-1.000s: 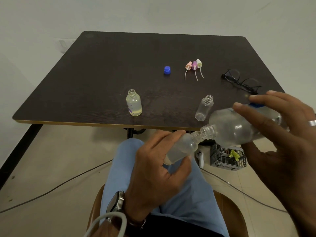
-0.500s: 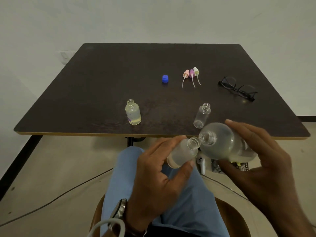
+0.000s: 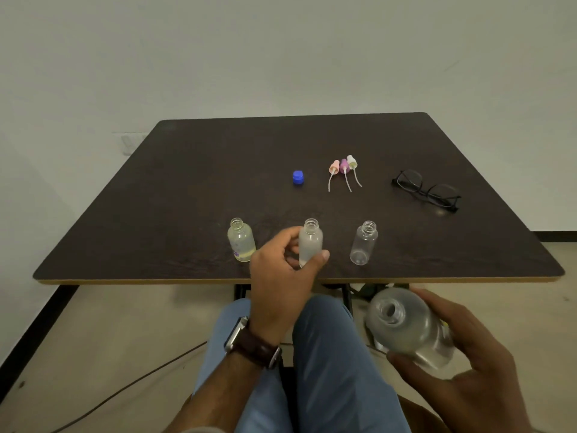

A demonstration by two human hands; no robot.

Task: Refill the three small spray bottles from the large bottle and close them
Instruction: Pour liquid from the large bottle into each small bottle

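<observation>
My left hand (image 3: 282, 276) grips a small frosted bottle (image 3: 310, 242), upright and uncapped, near the front edge of the dark table (image 3: 187, 189). To its left stands a small bottle (image 3: 240, 240) holding yellowish liquid. To its right stands a clear small bottle (image 3: 363, 243) that looks empty. My right hand (image 3: 462, 354) holds the large clear bottle (image 3: 406, 326) below the table edge, its open mouth facing me. Three spray tops (image 3: 343, 170), pink, purple and white, lie at mid-table beside a blue cap (image 3: 298, 177).
Black glasses (image 3: 426, 190) lie on the right part of the table. My knees in blue trousers (image 3: 327, 370) are under the front edge. A cable (image 3: 125, 385) runs across the floor at the left.
The pouring has ended. My left hand carried the frosted bottle up from my lap to the table between the other two. My right hand drew the large bottle down and to the right.
</observation>
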